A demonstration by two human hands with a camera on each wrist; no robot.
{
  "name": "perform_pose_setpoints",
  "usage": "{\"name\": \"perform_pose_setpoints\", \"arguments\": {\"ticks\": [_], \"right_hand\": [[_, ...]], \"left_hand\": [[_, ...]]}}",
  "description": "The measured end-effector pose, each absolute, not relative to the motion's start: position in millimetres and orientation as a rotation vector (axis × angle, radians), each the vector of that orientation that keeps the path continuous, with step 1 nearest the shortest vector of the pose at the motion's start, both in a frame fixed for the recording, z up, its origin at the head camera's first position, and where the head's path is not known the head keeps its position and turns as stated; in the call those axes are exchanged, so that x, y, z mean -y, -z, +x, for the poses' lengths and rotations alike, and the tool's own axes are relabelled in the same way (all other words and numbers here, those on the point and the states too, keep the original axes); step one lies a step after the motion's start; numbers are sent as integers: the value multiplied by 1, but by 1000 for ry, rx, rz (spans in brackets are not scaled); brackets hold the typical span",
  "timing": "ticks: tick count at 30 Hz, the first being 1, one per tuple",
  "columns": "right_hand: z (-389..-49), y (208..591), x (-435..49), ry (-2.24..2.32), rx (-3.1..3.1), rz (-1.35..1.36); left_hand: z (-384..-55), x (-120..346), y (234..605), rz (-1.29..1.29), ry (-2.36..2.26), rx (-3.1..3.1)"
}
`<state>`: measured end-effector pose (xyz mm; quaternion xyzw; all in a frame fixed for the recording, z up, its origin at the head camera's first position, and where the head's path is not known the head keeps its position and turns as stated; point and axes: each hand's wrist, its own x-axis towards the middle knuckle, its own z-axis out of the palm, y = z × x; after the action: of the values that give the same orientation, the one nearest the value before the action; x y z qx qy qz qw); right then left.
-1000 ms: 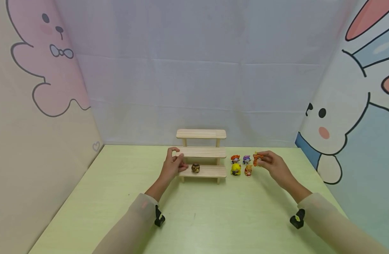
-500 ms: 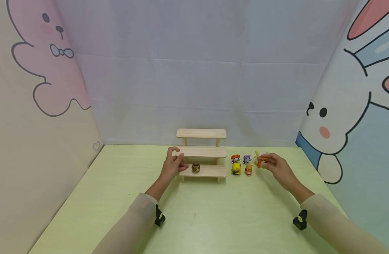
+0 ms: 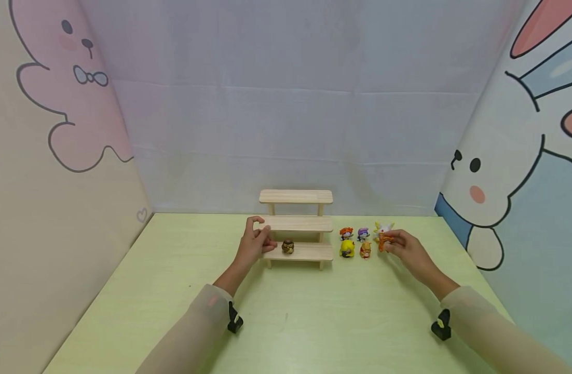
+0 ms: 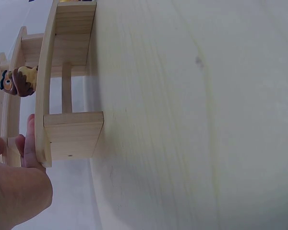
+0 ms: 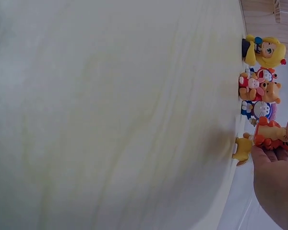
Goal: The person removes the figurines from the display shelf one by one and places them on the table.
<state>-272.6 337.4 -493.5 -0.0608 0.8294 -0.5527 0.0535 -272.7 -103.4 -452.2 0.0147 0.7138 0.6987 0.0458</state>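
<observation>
My left hand (image 3: 253, 244) grips the left end of a three-tier wooden display shelf (image 3: 295, 196), its fingers at the lower tiers. On the lowest tier stands a brown owl figurine (image 3: 288, 246), facing away from the board's end in the left wrist view. My right hand (image 3: 409, 252) pinches an orange tiger figurine (image 5: 270, 133) between thumb and fingers, right of the shelf. Behind the tiger in the head view is a white figurine with yellow tips (image 3: 384, 227). Beside it stand a bear figurine (image 3: 365, 250) and a yellow-haired girl figurine (image 3: 346, 248).
Two small cat figurines, one with an orange-red top (image 3: 346, 233) and one with a purple top (image 3: 363, 234), stand in the back row. The pale table (image 3: 286, 322) stretches in front, with a curtain (image 3: 295, 124) behind and printed side walls.
My right hand has drawn the tiger figurine a little right and nearer to me, uncovering the white figurine behind it. The left hand, shelf and owl keep their places.
</observation>
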Motion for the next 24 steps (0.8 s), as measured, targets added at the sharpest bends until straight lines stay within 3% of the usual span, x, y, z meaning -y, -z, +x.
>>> {"name": "perform_pose_setpoints", "arguments": {"ticks": [24], "right_hand": [[-271,510,-344,1697,-2483,-240]], "left_hand": [[-273,104,454,67,-2131,-2193]]}}
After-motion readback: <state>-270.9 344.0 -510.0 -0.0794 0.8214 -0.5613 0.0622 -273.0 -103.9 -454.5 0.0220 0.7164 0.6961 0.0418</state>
